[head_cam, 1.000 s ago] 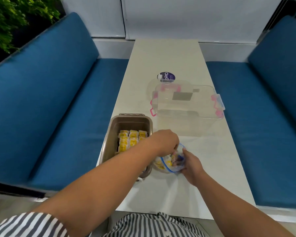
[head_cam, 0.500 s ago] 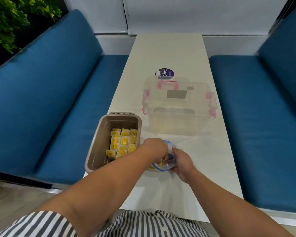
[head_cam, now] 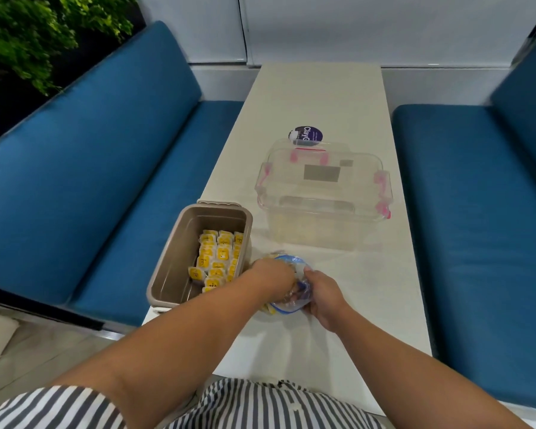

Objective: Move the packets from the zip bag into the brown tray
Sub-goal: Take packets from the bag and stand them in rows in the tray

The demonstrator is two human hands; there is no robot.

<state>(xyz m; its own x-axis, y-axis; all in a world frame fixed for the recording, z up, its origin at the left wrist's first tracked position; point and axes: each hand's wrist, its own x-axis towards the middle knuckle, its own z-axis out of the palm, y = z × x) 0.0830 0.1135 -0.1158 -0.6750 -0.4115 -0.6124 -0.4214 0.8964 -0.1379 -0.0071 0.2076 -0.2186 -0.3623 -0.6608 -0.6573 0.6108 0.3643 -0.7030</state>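
Left hand point(head_cam: 273, 278) fingers are buried in the zip bag point(head_cam: 288, 284), their grip hidden. Right hand point(head_cam: 321, 294) pinches the bag's rim. Yellow packets point(head_cam: 218, 261) fill the brown tray point(head_cam: 171, 267) just left; those in the bag are blurred.

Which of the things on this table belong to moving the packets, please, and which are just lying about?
Part of the job:
zip bag, held open by the right hand
left hand, reaching into the bag
yellow packets
brown tray

Just lying about:
clear lidded box
purple-labelled item behind it
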